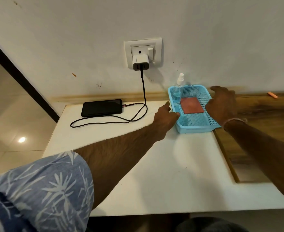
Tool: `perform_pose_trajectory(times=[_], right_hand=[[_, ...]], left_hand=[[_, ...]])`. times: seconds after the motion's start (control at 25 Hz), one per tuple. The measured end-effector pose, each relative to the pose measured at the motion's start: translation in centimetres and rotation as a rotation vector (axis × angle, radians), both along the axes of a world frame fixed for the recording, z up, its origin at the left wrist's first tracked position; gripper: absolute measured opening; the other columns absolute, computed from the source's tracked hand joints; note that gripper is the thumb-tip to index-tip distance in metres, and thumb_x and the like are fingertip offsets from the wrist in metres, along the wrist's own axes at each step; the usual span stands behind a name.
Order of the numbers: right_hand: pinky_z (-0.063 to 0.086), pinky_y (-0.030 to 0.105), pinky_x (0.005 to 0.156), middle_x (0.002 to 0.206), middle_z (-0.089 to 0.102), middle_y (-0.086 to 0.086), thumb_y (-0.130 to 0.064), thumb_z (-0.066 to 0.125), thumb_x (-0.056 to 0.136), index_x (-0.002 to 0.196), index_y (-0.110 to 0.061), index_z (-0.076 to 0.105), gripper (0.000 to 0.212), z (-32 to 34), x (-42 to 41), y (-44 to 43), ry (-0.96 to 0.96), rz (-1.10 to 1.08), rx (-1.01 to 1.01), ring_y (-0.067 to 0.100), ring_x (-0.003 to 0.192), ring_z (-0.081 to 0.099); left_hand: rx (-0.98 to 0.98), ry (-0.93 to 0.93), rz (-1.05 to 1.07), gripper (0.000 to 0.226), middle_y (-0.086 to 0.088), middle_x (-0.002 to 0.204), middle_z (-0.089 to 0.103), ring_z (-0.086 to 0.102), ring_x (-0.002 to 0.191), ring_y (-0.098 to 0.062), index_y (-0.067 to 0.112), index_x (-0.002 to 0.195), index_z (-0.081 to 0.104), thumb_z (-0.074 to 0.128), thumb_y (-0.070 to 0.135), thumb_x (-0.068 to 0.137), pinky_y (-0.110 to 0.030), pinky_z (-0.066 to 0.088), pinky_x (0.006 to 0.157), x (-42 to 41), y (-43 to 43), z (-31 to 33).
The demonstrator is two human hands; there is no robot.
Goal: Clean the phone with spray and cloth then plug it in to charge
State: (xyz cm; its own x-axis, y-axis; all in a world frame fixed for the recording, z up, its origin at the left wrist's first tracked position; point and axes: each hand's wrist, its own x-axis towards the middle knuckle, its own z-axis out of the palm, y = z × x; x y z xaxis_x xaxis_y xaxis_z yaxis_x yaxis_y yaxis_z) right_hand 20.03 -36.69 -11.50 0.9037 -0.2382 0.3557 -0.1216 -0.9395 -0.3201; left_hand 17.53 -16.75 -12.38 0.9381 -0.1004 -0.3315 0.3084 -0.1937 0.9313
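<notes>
A black phone lies flat at the back left of the white table, with a black cable plugged into its right end. The cable runs up to a white charger in the wall socket. A blue perforated basket stands to the right, holding a clear spray bottle upright in its far left corner and a folded reddish cloth on its floor. My left hand touches the basket's left rim. My right hand rests against its right rim, fingers spread.
The wall socket plate with a switch sits above the phone. A wooden surface adjoins the white table on the right, with a small orange object at the back. Tiled floor lies off the table's left edge.
</notes>
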Motion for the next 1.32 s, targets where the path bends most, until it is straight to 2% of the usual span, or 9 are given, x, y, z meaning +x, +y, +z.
perform_pose_trajectory(times=[0.12,0.2,0.48,0.8,0.96,1.04,1.12,1.2,1.32], right_hand=[[0.058,0.045,0.07,0.108,0.067,0.014,-0.014,0.047,0.089,0.123,-0.013,0.058,0.036,-1.1,0.1,-1.3,0.254,-0.107,0.55,0.034,0.084,0.065],[0.059,0.049,0.073,0.099,0.07,0.014,-0.013,0.042,0.091,0.113,-0.016,0.066,0.032,-1.9,0.3,-1.4,0.29,-0.129,0.711,0.033,0.079,0.067],[0.053,0.032,0.057,0.091,0.07,0.011,-0.012,0.041,0.089,0.107,-0.016,0.068,0.032,-2.5,0.9,-1.4,0.264,-0.158,0.724,0.029,0.072,0.067],[0.049,0.028,0.054,0.093,0.068,0.012,-0.008,0.04,0.087,0.108,-0.013,0.067,0.034,-1.6,0.4,-0.8,0.275,-0.172,0.665,0.03,0.075,0.066],[0.058,0.044,0.07,0.096,0.069,0.017,-0.01,0.044,0.092,0.108,-0.008,0.066,0.027,-0.4,0.2,-1.0,0.346,-0.133,0.688,0.034,0.08,0.066],[0.057,0.051,0.077,0.099,0.069,0.02,-0.012,0.048,0.093,0.11,-0.006,0.066,0.026,0.3,-0.4,-0.7,0.342,-0.125,0.721,0.036,0.083,0.067],[0.058,0.044,0.07,0.104,0.068,0.017,-0.021,0.053,0.093,0.118,-0.007,0.061,0.03,1.2,-1.1,-0.2,0.309,-0.149,0.691,0.031,0.078,0.066],[0.051,0.028,0.058,0.11,0.066,0.012,-0.027,0.056,0.091,0.123,-0.011,0.056,0.036,2.6,-2.3,0.9,0.216,-0.174,0.587,0.022,0.073,0.062],[0.051,0.03,0.078,0.114,0.066,0.01,-0.023,0.058,0.088,0.117,-0.012,0.06,0.031,3.5,-4.3,3.2,0.001,-0.068,0.461,0.026,0.092,0.063]], left_hand=[[-0.085,0.045,0.022,0.042,-0.007,0.127,0.068,0.065,0.115,-0.027,0.02,0.133,0.059,0.054,0.002,0.096,-0.042,0.055,0.097,-0.2,-0.7,-0.5],[-0.066,0.043,0.049,0.043,-0.007,0.126,0.068,0.065,0.114,-0.027,0.02,0.131,0.061,0.052,0.0,0.095,-0.044,0.056,0.097,-0.1,-1.1,-0.6],[-0.052,0.06,0.078,0.046,-0.007,0.128,0.067,0.064,0.115,-0.027,0.022,0.135,0.059,0.052,0.0,0.095,-0.045,0.057,0.095,0.4,-1.3,-0.7],[-0.04,0.039,0.046,0.048,-0.007,0.128,0.067,0.065,0.114,-0.026,0.023,0.136,0.058,0.05,0.0,0.095,-0.043,0.057,0.095,0.4,-1.2,-0.5],[-0.009,0.024,-0.042,0.046,-0.01,0.135,0.063,0.061,0.121,-0.029,0.019,0.144,0.05,0.052,0.007,0.099,-0.046,0.053,0.1,0.1,-0.3,0.3],[0.025,0.025,-0.074,0.056,-0.012,0.145,0.055,0.055,0.129,-0.031,0.013,0.153,0.035,0.056,0.019,0.102,-0.048,0.048,0.106,-0.5,0.5,0.6],[0.061,0.051,-0.076,0.068,-0.013,0.153,0.045,0.046,0.137,-0.033,0.011,0.157,0.024,0.059,0.03,0.101,-0.05,0.042,0.112,-0.9,1.5,0.9],[0.09,0.059,-0.093,0.069,-0.016,0.154,0.044,0.044,0.139,-0.035,0.013,0.157,0.027,0.06,0.033,0.1,-0.05,0.039,0.113,-1.6,3.0,1.5],[0.2,0.053,-0.142,0.062,-0.013,0.148,0.051,0.05,0.134,-0.03,0.016,0.152,0.038,0.062,0.036,0.098,-0.043,0.041,0.113,-3.5,5.0,1.7]])
